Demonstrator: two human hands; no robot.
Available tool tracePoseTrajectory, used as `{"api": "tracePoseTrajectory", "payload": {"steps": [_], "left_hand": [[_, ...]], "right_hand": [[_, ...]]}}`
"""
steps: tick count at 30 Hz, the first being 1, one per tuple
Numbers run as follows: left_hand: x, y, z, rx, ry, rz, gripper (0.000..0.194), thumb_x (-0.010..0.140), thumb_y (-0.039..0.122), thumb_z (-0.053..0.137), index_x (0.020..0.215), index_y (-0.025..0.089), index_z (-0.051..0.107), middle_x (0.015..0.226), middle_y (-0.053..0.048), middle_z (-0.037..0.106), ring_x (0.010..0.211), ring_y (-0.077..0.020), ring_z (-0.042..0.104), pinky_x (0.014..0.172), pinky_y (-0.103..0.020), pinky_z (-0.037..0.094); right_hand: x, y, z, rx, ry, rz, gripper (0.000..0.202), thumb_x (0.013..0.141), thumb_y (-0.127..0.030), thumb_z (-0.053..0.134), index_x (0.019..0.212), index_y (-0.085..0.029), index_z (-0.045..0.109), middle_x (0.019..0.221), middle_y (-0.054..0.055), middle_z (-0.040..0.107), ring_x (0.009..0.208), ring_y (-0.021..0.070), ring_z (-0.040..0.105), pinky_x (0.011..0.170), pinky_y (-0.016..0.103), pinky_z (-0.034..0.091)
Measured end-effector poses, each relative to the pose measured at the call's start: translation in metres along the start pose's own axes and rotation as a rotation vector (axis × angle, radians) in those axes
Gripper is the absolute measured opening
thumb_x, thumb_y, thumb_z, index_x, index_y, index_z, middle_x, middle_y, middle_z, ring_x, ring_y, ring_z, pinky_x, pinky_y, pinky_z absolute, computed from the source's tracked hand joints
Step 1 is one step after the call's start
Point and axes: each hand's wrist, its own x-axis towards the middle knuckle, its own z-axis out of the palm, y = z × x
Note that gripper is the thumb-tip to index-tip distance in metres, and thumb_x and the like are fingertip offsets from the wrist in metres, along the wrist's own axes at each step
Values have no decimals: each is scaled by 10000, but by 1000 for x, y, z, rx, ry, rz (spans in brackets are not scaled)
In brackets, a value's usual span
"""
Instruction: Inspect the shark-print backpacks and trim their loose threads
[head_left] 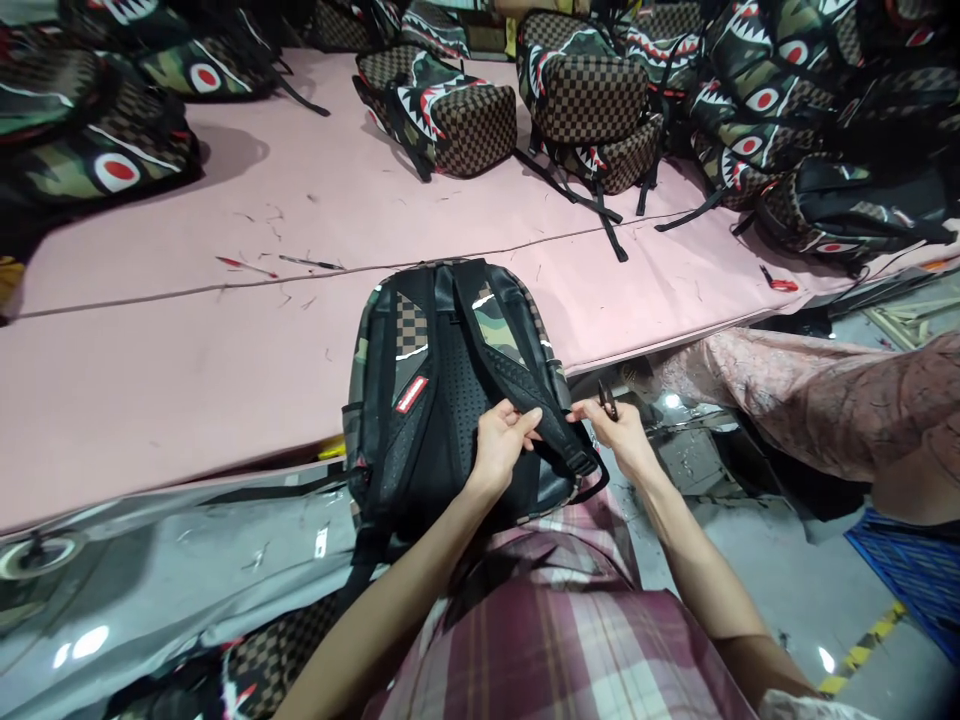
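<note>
A backpack point(454, 390) with camouflage and brown check panels lies in front of me, its back panel and shoulder straps facing up. It rests partly on the pink table edge and partly against my lap. My left hand point(501, 445) pinches the edge of the right-side shoulder strap point(517, 385), thumb on top. Beside that strap, my right hand point(616, 428) is closed around a small dark tool point(607, 400) that looks like thread snips. Its thumb and forefinger meet at the strap's outer edge; whether they pinch a thread there is too small to tell.
Across the pink table point(225, 370), similar backpacks point(469, 120) stand at the back. Two pens point(311, 263), thread scraps and a red-handled tool point(781, 284) lie on it. Another person's patterned clothing point(810, 390) is at right. A checked bag point(277, 650) sits lower left.
</note>
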Motion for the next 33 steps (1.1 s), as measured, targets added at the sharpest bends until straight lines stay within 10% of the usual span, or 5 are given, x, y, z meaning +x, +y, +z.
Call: {"api": "tracePoseTrajectory", "payload": {"steps": [9, 14, 22, 28, 33], "left_hand": [[-52, -2, -48, 265, -165, 32, 130, 693, 303, 616, 710, 185, 668, 592, -54, 659, 556, -175, 631, 466, -229, 454], [-63, 57, -117, 313, -161, -56, 239, 703, 369, 624, 841, 189, 702, 709, -94, 699, 600, -192, 647, 497, -247, 470], [113, 142, -176, 351, 368, 279, 402, 629, 451, 634, 888, 145, 663, 765, -89, 693, 731, -199, 634, 616, -270, 472], [260, 155, -157, 593, 300, 480, 385, 737, 408, 548, 1006, 151, 645, 1016, -119, 669, 969, -239, 596, 925, -373, 388], [335, 169, -108, 519, 38, 591, 433, 740, 395, 560, 1121, 193, 605, 1200, -81, 594, 1131, -188, 521, 984, -293, 351]], "right_hand": [[-1, 19, 14, -266, -85, 72, 334, 587, -429, 722, 717, -125, 675, 655, 23, 630, 621, 166, 541, 600, 281, 404], [24, -14, 20, -4, -103, 154, 314, 549, -378, 782, 669, -131, 631, 574, -5, 579, 520, 112, 493, 497, 229, 372], [157, -50, 63, 574, -66, 292, 284, 582, -316, 765, 603, -145, 540, 446, -51, 480, 315, 35, 311, 288, 169, 215], [177, -15, 65, 725, -87, 436, 311, 560, -300, 792, 680, -148, 548, 499, -52, 518, 309, 20, 305, 284, 157, 194], [179, -15, 64, 776, -9, 536, 358, 519, -289, 819, 691, -168, 529, 491, -65, 494, 324, 28, 319, 297, 154, 201]]}}
